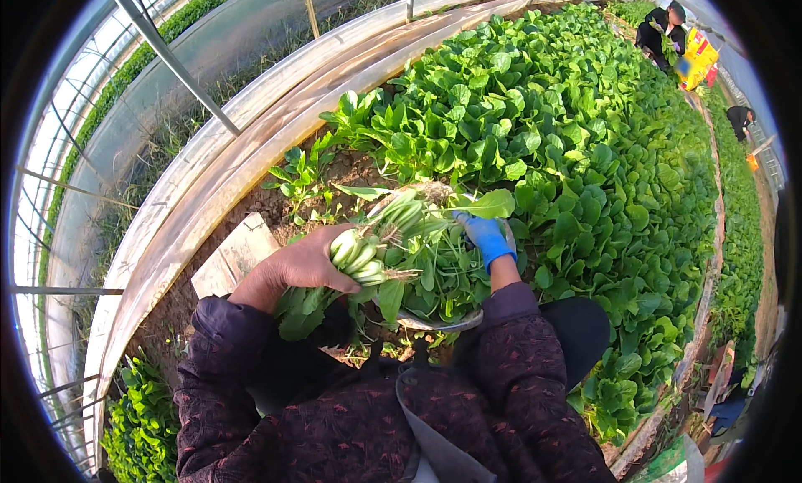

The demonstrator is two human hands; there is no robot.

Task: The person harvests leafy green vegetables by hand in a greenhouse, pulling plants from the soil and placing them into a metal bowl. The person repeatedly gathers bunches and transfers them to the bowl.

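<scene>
My bare left hand (313,261) is closed around a bunch of leafy greens (360,257), its pale stem ends and roots pointing right and its leaves hanging below the wrist. My right hand (485,234), in a blue glove, reaches over the right side of a round basin (442,325); its fingertips are among leaves, and whether they grip any cannot be told. Loose greens (438,289) fill the basin. On top of them, between my hands, lies another bundle of pale stems (407,210) with roots.
Dense leafy plants (564,138) grow ahead and to the right. A wooden board (235,254) lies on soil at left, beside plastic sheeting (207,189) and a metal pole (175,60). One person (655,35) holds greens near a yellow bag (698,60); another person (739,120) bends farther right.
</scene>
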